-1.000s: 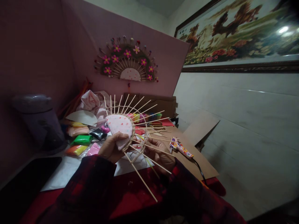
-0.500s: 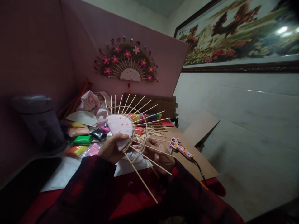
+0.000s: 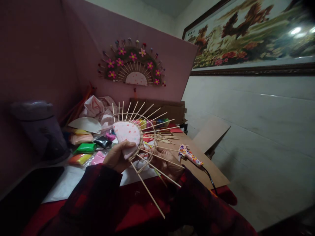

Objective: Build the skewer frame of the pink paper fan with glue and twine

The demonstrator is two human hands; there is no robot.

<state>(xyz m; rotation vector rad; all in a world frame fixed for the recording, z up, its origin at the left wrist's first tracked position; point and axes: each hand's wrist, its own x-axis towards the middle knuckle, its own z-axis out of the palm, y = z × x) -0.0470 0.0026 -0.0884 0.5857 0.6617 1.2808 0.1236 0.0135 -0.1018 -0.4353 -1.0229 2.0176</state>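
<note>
A half-round fan frame (image 3: 126, 135) is held up in front of me, its base covered in pale cloth with red dots. Thin wooden sticks (image 3: 152, 170) spread out from the base, with twine (image 3: 154, 131) running in an arc across them. My left hand (image 3: 118, 155) grips the cloth base, thumb on its front face. Among the lower right sticks, my right hand (image 3: 166, 160) is closed at the twine and sticks, its fingertips partly hidden behind them.
A floral glue gun (image 3: 190, 155) and loose sticks (image 3: 164, 139) lie on a brown board (image 3: 209, 173) at right. Packets of coloured clay (image 3: 85, 148) and a pale tumbler (image 3: 40, 131) stand left. A finished flowered fan (image 3: 136, 78) hangs on the pink panel behind.
The fan frame has tilted very slightly and its upper sticks sit a little lower. Both hands keep about the same places and grips.
</note>
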